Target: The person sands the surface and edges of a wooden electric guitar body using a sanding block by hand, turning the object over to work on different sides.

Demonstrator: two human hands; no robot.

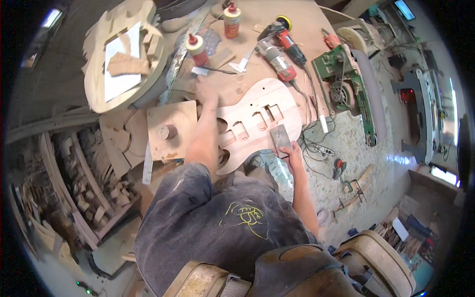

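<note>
A pale wooden electric guitar body (272, 104) with routed cavities lies on the workbench before me. My right hand (293, 157) is closed around the lower end of a flat grey-brown sanding block (280, 137), at the near right edge of the body. Past the body's left side stretches my left arm. My left hand (206, 90) is low over the bench, its fingertips by a small white piece (200, 71), perhaps paper; its fingers are too blurred to make out. Just beyond stands a glue bottle (197, 48) with a red cap.
Another glue bottle (231, 21) stands farther back. Two corded power tools, a red-and-grey one (277, 59) and a red-and-black polisher (292, 47), lie right of it. A green belt machine (341, 84) borders the bench's right. A square board with a round knob (173, 119) sits left.
</note>
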